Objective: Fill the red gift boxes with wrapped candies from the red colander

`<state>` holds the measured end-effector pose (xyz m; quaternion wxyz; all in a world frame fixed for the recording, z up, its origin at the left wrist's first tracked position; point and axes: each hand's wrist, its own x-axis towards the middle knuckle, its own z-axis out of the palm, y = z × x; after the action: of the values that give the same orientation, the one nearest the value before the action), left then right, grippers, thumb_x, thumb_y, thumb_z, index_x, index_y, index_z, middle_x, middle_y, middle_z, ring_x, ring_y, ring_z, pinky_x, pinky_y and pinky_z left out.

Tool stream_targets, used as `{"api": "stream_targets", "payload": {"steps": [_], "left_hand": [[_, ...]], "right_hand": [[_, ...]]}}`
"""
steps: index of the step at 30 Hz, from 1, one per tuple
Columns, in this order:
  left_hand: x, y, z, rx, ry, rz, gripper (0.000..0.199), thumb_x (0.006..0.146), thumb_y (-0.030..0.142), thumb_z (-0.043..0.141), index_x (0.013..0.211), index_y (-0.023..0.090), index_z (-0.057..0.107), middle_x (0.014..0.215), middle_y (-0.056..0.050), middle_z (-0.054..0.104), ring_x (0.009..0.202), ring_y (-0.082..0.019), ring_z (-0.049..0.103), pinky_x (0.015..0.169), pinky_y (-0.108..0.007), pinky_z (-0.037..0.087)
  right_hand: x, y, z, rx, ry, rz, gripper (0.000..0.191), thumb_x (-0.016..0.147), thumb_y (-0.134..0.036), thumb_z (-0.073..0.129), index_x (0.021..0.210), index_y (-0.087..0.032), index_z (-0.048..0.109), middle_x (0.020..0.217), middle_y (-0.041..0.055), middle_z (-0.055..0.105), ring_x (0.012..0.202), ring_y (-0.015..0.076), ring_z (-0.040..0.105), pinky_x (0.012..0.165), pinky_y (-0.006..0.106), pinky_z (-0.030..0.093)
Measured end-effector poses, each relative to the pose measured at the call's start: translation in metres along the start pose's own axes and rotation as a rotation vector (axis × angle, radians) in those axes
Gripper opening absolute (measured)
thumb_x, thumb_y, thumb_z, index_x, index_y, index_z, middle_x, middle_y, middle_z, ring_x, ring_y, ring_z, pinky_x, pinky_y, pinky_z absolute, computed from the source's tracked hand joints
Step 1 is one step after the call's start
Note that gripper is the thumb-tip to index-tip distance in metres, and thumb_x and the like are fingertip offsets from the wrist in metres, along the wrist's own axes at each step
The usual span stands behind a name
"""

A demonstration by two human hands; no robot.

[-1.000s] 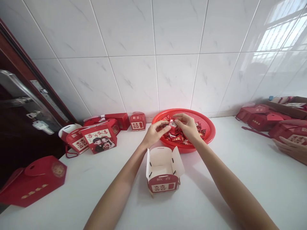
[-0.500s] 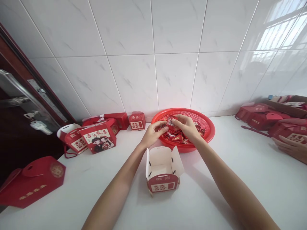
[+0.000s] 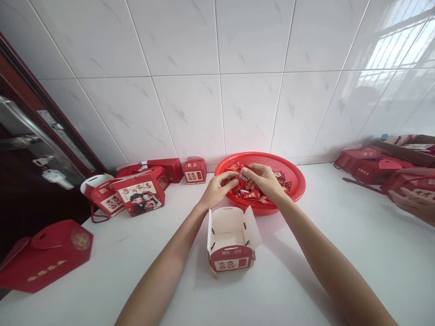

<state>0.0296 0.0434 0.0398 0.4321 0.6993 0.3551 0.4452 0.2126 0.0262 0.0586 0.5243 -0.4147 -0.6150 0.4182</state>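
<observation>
Both hands at the candy in the red basket

On my head feed, the red basket [image 3: 298, 184] stands against the tiled wall [image 3: 251, 113], and I take every place from it. Over its left half, my right hand [image 3: 250, 174] pinches a wrapped candy [image 3: 244, 177] between thumb and fingers. My left hand [image 3: 234, 178] is at the candy's other side, thumb and fingers curled close; I can't tell whether they grip it. More wrapped candies [image 3: 250, 195] lie in the basket below.

Just in front of the basket I see the open box [image 3: 228, 240], upright, its flaps raised. Left of the basket are a small closed box [image 3: 195, 171] and the couple-print box [image 3: 141, 194]. Well to its right, a person's hand [image 3: 413, 203] touches a red box [image 3: 408, 182].
</observation>
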Motion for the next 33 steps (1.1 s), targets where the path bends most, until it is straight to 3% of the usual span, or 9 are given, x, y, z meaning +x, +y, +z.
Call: {"api": "stream_targets", "payload": {"steps": [9,18,33], "left_hand": [[-0.001,0.0035,-0.0044,-0.059,0.001,-0.005,0.043,0.083,0.051,0.068,0.113,0.021,0.075,0.125,-0.007,0.072,0.121,-0.03,0.06,0.107,-0.042,0.042],[0.0013,-0.0025,-0.004,-0.12,0.011,0.012,0.045,0.08,0.057,0.07,0.106,0.022,0.077,0.115,-0.006,0.075,0.113,-0.028,0.061,0.101,-0.038,0.044],[0.0017,-0.0047,-0.0009,-0.049,-0.001,0.09,0.038,0.083,0.052,0.069,0.103,0.02,0.079,0.106,-0.006,0.077,0.107,-0.027,0.064,0.098,-0.037,0.047]], "right_hand": [[-0.0002,0.0002,-0.0025,0.214,-0.06,0.03,0.038,0.071,-0.052,0.082,0.077,-0.019,0.065,0.063,-0.0017,0.062,0.052,0.0131,0.058,0.054,0.028,0.049],[0.0018,0.0038,-0.0042,0.298,-0.085,0.025,0.036,0.068,-0.048,0.084,0.079,-0.019,0.066,0.066,-0.0013,0.065,0.056,0.0141,0.063,0.059,0.028,0.051],[-0.0026,-0.004,-0.003,0.098,-0.097,0.006,0.033,0.071,-0.047,0.082,0.082,-0.018,0.069,0.068,-0.001,0.067,0.058,0.0135,0.062,0.061,0.03,0.053]]}}
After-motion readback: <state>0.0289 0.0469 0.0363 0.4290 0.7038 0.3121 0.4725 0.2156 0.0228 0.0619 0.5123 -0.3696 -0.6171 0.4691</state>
